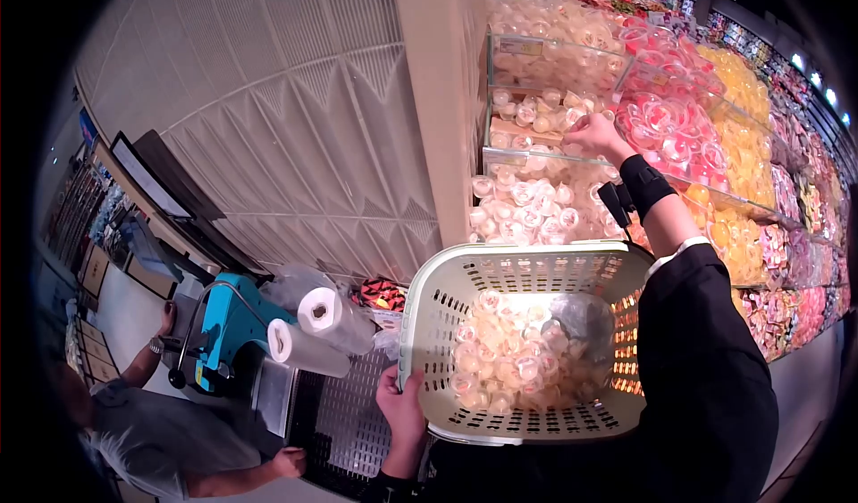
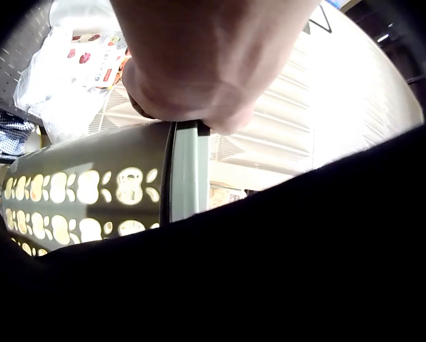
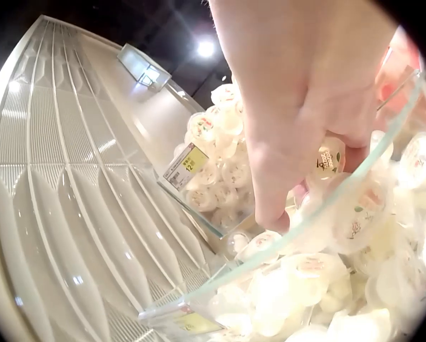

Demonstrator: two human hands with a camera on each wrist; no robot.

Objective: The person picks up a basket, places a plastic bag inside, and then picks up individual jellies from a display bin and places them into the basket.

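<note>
My left hand [image 1: 402,406] grips the rim of a pale green plastic basket [image 1: 412,324] at its left side. Inside the basket lies a heap of whitish jelly cups [image 1: 500,364], with a clear plastic bag [image 1: 583,315] beside them. My right hand [image 1: 595,135] reaches over the glass edge of a bin of white jelly cups [image 1: 538,109]. In the right wrist view, its fingers curl down among the cups, round a jelly cup [image 3: 328,158] with a printed lid. Part of that cup is hidden behind the fingers.
Pink jelly cups [image 1: 670,132] and yellow ones [image 1: 742,150] fill the bins to the right. A ribbed panel [image 1: 295,109] stands at the left. Beyond it are plastic bag rolls [image 1: 308,349], a teal machine [image 1: 234,324] and another person [image 1: 179,440]. A glass divider [image 3: 298,235] fronts the bin.
</note>
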